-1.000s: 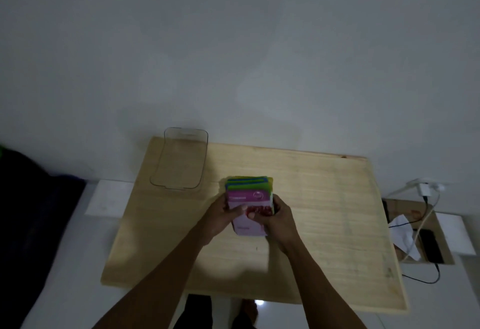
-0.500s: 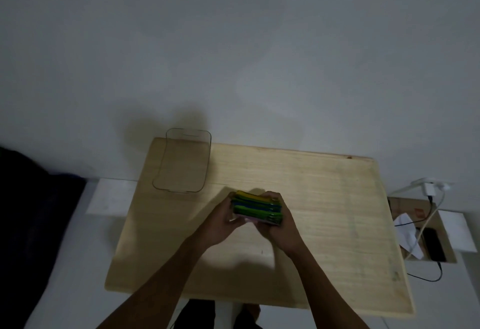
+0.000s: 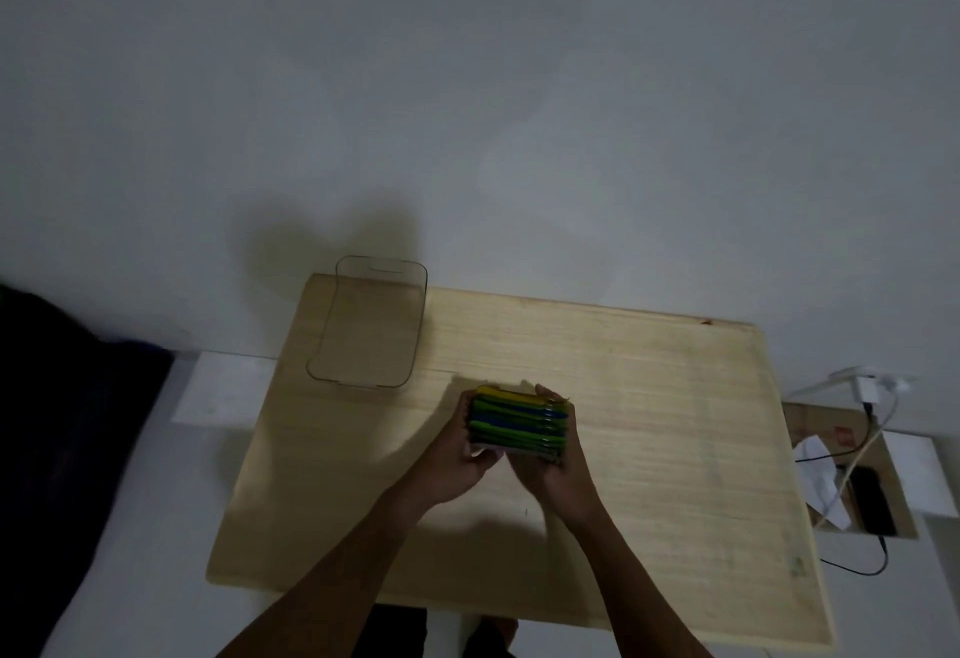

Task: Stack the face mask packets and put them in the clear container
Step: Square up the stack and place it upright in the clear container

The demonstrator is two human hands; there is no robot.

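Far to the left of my fingers there is something dark (image 3: 67, 423), too dim for me to tell what it is. Nearer, up and to the left of my left fingertips, the clear container (image 3: 363, 325) stands on the far left corner of the wooden table (image 3: 675, 423), with nothing inside it and well apart from my hands. My left hand (image 3: 457, 460) is curled around the left end of the stack of face mask packets (image 3: 517, 421); the fingers (image 3: 464, 410) press on that side and the thumb seems to be under the near edge. The stack is between my two hands, turned so that I see the thin edges of the packets: yellow at the far side, then green and blue layers, and a pale one nearest to me. I cannot tell if the stack touches the table or is a little above it. My right hand (image 3: 558, 470) closes on the right end, and one fingertip (image 3: 543, 390) shows over the far edge of the packets. Both hands are bent only as wide as the stack and hold nothing else. Far to the right of my right fingers, beyond the table edge, a white charger (image 3: 870, 387) with its cable (image 3: 852, 455), a piece of white paper (image 3: 821, 475) and a black phone (image 3: 875, 501) lie on a lower brown surface.
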